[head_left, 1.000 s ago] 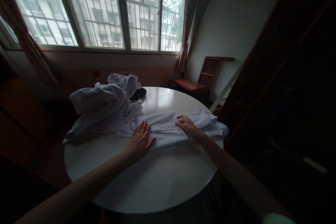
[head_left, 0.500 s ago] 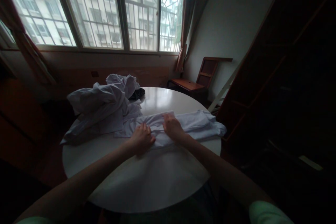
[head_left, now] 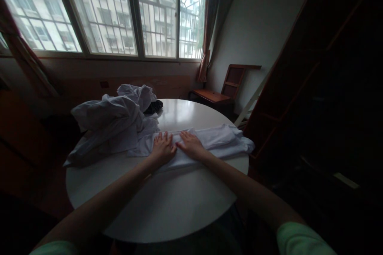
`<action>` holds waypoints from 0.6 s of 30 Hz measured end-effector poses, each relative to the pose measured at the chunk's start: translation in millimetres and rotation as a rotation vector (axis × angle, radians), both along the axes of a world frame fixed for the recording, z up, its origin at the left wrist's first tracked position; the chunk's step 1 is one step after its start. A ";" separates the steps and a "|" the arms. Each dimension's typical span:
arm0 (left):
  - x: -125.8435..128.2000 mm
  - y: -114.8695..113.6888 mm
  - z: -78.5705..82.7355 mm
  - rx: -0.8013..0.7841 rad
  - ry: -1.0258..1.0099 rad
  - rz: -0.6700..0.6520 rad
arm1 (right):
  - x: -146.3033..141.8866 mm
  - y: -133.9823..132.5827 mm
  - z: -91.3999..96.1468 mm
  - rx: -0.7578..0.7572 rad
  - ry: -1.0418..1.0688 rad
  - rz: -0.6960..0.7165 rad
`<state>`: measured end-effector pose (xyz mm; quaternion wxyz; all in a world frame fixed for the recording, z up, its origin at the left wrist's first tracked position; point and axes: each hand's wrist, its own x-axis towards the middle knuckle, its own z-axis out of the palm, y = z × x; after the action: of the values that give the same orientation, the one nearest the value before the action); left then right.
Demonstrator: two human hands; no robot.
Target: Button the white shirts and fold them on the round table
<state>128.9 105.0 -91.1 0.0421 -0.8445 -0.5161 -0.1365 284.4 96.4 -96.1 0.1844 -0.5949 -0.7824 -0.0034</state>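
A white garment (head_left: 218, 138) lies in a long folded strip across the round white table (head_left: 179, 199). My left hand (head_left: 163, 148) rests on the cloth with its fingers spread. Beside it, my right hand (head_left: 190, 145) lies flat on the same strip, fingers stretched toward the far side. The two hands are close together, thumbs near each other. Left of them a heap of crumpled white clothes (head_left: 110, 119) covers that side of the table and touches the strip's end. The cloth under my palms is hidden.
A dark patterned item (head_left: 154, 107) sits by the heap at the table's far edge. Behind the table stands a wooden chair (head_left: 214, 95) near the wall. Barred windows (head_left: 101, 16) with tied curtains (head_left: 205, 63) run along the back. A dark wooden frame (head_left: 281, 79) leans at the right.
Both hands have flattened on the cloth, their fingers now stretched out rather than curled. My right hand has shifted slightly left, and the view has turned a little right.
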 end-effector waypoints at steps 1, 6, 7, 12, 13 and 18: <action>0.5 -0.5 1.3 -0.006 0.006 -0.001 | 4.9 0.5 0.4 -0.017 -0.009 -0.022; 0.7 -2.0 3.9 -0.009 0.037 -0.001 | 42.3 4.7 0.0 -0.107 -0.035 -0.097; 0.6 -1.9 4.4 -0.011 0.047 -0.001 | 53.5 4.3 -0.4 -0.112 -0.042 -0.126; 10.5 0.4 9.3 -0.087 0.102 -0.009 | 115.1 -3.9 -1.9 -0.097 -0.090 -0.323; 16.2 0.4 10.3 -0.105 0.101 -0.016 | 124.6 -5.6 -1.9 -0.089 -0.101 -0.368; 62.0 -11.2 11.9 -0.188 0.056 -0.219 | 141.3 -9.0 0.0 -0.021 -0.142 -0.532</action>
<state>190.9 93.7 -79.2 -0.0377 -0.8995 -0.4300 -0.0676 425.7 87.3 -96.1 0.1156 -0.7797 -0.6094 -0.0855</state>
